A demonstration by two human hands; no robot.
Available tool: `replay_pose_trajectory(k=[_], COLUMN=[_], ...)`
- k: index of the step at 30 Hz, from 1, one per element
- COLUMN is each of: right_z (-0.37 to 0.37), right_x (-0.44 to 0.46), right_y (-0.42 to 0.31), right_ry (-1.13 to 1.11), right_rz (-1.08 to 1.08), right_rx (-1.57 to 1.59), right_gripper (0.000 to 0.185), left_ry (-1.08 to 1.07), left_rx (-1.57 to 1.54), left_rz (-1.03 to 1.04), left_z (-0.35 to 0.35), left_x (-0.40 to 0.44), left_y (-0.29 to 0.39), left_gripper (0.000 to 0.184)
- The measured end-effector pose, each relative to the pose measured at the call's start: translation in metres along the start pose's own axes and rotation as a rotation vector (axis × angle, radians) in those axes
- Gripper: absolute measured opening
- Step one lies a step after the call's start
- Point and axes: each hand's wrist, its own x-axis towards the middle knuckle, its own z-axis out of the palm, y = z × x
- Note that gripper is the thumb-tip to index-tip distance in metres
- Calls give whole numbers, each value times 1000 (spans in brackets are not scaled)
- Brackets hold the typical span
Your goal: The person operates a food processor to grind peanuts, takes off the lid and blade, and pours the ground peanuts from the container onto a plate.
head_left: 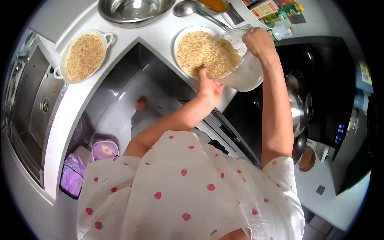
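Note:
My right hand [259,43] is closed on the upper rim of a clear plastic container [250,74], which is tipped on its side over a white plate [176,47]. Pale, flaky grain like rolled oats [196,50] is heaped on the plate and runs into the container's mouth. At the container's lower lip is my left hand [211,88], thumb on the grain side and fingers curled around the outside, partly hidden. It is close to the plate's front edge.
A white two-handled dish [85,58] of similar grain stands left. Behind are a steel bowl [136,11], a ladle [186,8] and a bowl of orange liquid [216,5]. A black stove [324,76] with a shiny pot [295,108] lies right, a sink [34,100] far left.

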Motion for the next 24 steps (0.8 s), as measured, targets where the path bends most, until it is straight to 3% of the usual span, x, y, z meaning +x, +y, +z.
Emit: replay_pose_trajectory(k=[6, 8, 11, 14, 16, 19, 22, 24], right_z=[-28, -36, -22, -11, -9, -18, -31, -36], right_x=[-20, -26, -12, -10, -9, -11, -24, -14], right_y=[-10, -20, -15, -11, -13, -16, -25, -30], right_ry=[40, 134, 51, -22, 73, -7, 61, -8], right_rz=[26, -61, -5, -4, 5, 0, -25, -8], right_rx=[21, 3, -34, -66, -27, -40, -36, -57], right_gripper=[40, 39, 39, 39, 30, 39, 38, 38], left_ry=[14, -49, 49, 4, -26, 4, 20, 137], left_rx=[-4, 1, 41, 5, 3, 24, -9, 6], left_rz=[53, 110, 4, 14, 22, 67, 63, 8], left_z=[26, 31, 22, 18, 19, 22, 29, 31], left_x=[-14, -14, -3, -7, -6, -8, -8, -10], left_y=[2, 3, 4, 1, 2, 0, 3, 4], left_gripper=[50, 52, 53, 51, 49, 56, 55, 51])
